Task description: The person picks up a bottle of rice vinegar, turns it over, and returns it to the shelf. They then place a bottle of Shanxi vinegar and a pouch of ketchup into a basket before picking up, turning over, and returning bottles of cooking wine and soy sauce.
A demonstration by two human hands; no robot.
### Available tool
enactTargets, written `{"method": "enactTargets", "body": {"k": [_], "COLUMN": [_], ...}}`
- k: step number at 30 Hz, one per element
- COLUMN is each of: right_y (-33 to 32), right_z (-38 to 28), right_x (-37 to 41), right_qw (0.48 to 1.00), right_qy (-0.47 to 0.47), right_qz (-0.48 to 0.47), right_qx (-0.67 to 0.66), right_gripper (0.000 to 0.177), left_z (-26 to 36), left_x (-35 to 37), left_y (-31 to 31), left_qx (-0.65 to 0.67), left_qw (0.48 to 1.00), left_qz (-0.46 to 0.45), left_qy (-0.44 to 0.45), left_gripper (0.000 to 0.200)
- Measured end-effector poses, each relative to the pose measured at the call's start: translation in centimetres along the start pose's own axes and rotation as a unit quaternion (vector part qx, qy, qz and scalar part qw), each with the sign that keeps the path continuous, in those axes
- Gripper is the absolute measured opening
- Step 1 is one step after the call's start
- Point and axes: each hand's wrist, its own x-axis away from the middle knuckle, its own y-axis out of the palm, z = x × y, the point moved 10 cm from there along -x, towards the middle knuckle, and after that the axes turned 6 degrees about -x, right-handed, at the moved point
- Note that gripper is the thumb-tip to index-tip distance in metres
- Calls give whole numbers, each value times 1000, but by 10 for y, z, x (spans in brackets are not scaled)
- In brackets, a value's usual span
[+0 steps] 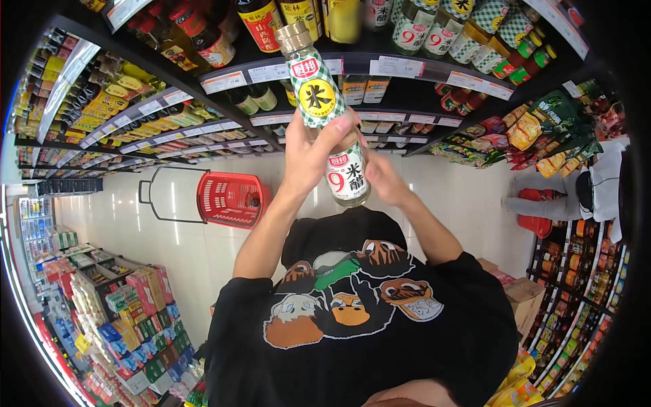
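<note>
A glass bottle of rice vinegar (348, 178) tilts in front of me, its gold cap towards the shelf. Green-checked wrapping and a yellow round label cover its neck; a white label with a red 9 is on the body. My left hand (310, 152) is closed around the middle, thumb across the front. At the lower right side of the bottle is my right hand (384, 179), slightly blurred, its fingers partly hidden behind the glass.
Similar vinegar bottles (413, 30) stand on the shelf ahead, above price tags (397, 66). A red shopping basket (232, 198) with a black handle is on the floor at left. Hanging food packets (525, 129) and a person in grey trousers (542, 209) are at right.
</note>
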Motion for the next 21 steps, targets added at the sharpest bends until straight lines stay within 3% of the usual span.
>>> {"method": "enactTargets", "body": {"k": [4,6,7,9,10,12,13,16,17,18,21], "right_y": [-54,-41,-37,-25,-24,-15,-18,-19,-18,-21,-22], "right_z": [-88,-150,-170,-178,-182,-189,-192,-213,-221,-225,-243], "right_x": [-33,-51,-57,-71,-76,-89,-93,-94,-96,-98,-103], "right_qw": [987,949,949,941,941,921,912,883,867,867,842], "right_qy": [-35,-143,-145,-37,-39,-72,-101,-159,-162,-162,-212], "right_qz": [111,108,110,59,61,24,28,81,80,81,91], "right_qx": [112,258,258,330,331,381,396,435,464,464,487], "right_gripper": [40,41,41,47,47,45,41,48,47,47,34], "left_z": [3,1,4,5,6,17,14,27,23,27,34], "left_x": [-8,-15,-18,-22,-27,-30,-36,-48,-53,-57,-66], "left_y": [9,24,33,44,45,66,66,74,75,76,80], "left_qx": [-42,-44,-71,-135,-136,-330,-284,-291,-288,-287,-303], "left_qw": [997,997,993,982,982,911,933,925,936,936,926], "left_qz": [-7,-33,-40,-63,-66,-116,-110,-108,-131,-132,-131], "left_qy": [57,57,80,115,116,216,192,216,155,155,185], "left_gripper": [42,51,52,59,59,68,82,91,99,99,105]}}
